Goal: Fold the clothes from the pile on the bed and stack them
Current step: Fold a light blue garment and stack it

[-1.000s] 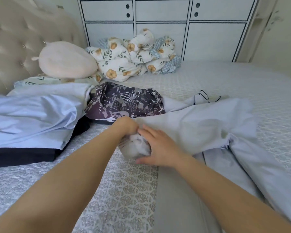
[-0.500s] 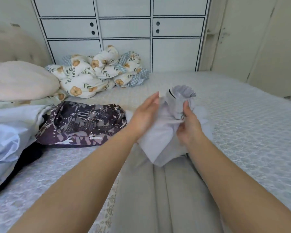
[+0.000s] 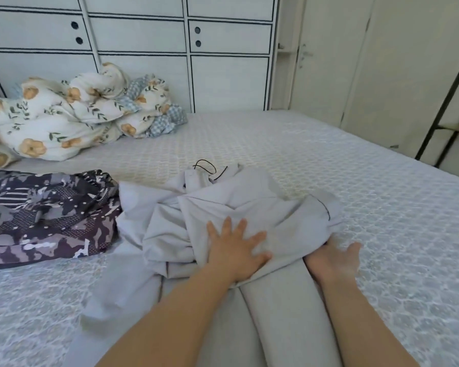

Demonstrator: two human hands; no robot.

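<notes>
- Garment is down: half a second ago both hands held the pale grey garment [image 3: 249, 207] bunched in the air; now it lies on the bed [image 3: 355, 181], spread wider, straight ahead of the person's knees.
- Camera has panned right too. Light blue clothes at far left are out of frame; a dark rack now shows at far right.
- Left hand [image 3: 236, 250]: flat, fingers splayed and straight, palm pressing the near middle of the garment. Holding nothing. My read: pinning the cloth so it can't slide while the other side gets worked.
- Right hand [image 3: 334, 258]: at the garment's near right edge, fingertips just under or against the hem, thumb out to the side. Blurred, so I can't tell if it's pinching the cloth or only touching it.
- Garment is not flat yet. Folds are heaped on its left side, and a black drawstring [image 3: 208, 168] loops at the far end, so probably trousers or shorts with the waist pointing away.
- Patterned dark garment [image 3: 45, 213] lies just left of it, edges touching or nearly so. Looks already folded, likely the start of the stack.
- Floral bedding [image 3: 72, 120] is bunched at the far left against the cabinet [image 3: 223, 83], well clear of the work.
- Step, as I judge it: smoothing before the first fold.
</notes>
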